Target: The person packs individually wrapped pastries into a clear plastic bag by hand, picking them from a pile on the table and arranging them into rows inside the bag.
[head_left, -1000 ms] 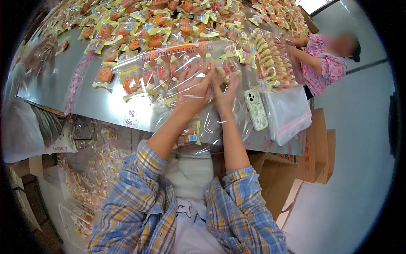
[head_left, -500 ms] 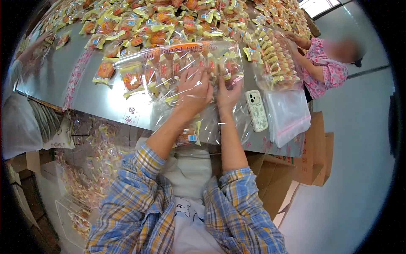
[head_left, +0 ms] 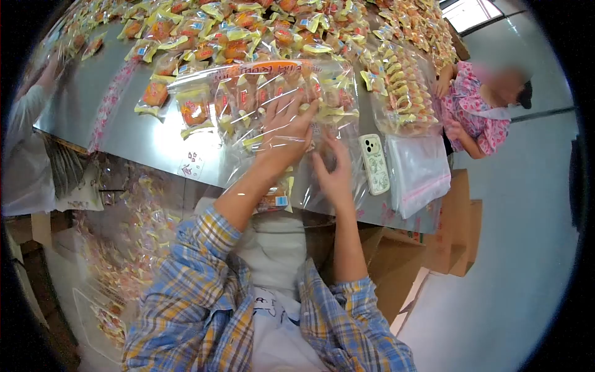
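A large clear plastic bag (head_left: 207, 77) with orange print lies on the metal table, holding a row of small wrapped cakes (head_left: 246, 94). My left hand (head_left: 286, 133) rests over that row, fingers stretched out and slightly spread. Clear film crosses its back and wrist, so the hand seems to be inside the bag. Beside it, at the bag's near right part, my right hand (head_left: 336, 173) has its thumb and fingers apart, and I see nothing held in it. One wrapped cake (head_left: 273, 199) lies near the table edge, under my left forearm.
Wrapped cakes (head_left: 248, 18) are heaped at the back. To the right lie a filled bag (head_left: 406, 93), a phone (head_left: 374, 164) and a stack of clear bags (head_left: 418, 177). Cardboard boxes (head_left: 455, 229) stand below. One person (head_left: 477, 111) is at right, another's arm (head_left: 37, 93) at left.
My right hand has drawn back toward me from the cakes, and its fingers have opened. My left hand's fingers have spread a little. The person at right has pulled one arm back from the filled bag.
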Motion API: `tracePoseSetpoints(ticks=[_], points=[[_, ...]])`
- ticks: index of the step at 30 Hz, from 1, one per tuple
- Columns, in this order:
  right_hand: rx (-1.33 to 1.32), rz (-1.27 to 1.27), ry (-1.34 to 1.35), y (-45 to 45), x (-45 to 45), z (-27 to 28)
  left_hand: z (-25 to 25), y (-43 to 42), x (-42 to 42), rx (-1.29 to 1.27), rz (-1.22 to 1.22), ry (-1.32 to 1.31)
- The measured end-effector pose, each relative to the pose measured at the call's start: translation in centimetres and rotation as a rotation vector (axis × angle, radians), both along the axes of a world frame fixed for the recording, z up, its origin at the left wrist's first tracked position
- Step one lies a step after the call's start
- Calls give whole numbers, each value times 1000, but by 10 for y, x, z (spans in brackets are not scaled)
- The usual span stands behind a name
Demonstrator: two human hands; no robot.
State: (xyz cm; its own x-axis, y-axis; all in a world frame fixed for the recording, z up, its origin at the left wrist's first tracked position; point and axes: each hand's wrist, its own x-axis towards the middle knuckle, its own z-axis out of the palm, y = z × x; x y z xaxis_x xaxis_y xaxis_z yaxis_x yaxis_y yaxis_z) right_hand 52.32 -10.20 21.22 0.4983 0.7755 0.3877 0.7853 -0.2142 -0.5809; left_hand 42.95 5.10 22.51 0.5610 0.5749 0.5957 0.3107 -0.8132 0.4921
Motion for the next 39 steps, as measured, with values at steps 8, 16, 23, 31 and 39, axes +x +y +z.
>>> tracePoseSetpoints(ticks=[8, 16, 23, 31, 39], points=[[-284, 112, 30, -21, -61, 37, -1, 1, 5, 39, 42, 45], [-279, 263, 150, -30, -78, 27, 2, 2, 2, 122, 54, 106], [243, -37, 572, -25, -40, 12, 25, 1, 0, 98, 202, 271], [190, -132, -34, 12, -19, 7, 3, -1, -3, 68, 233, 242], [233, -84, 280, 31, -20, 17, 1, -6, -17, 29, 208, 194]])
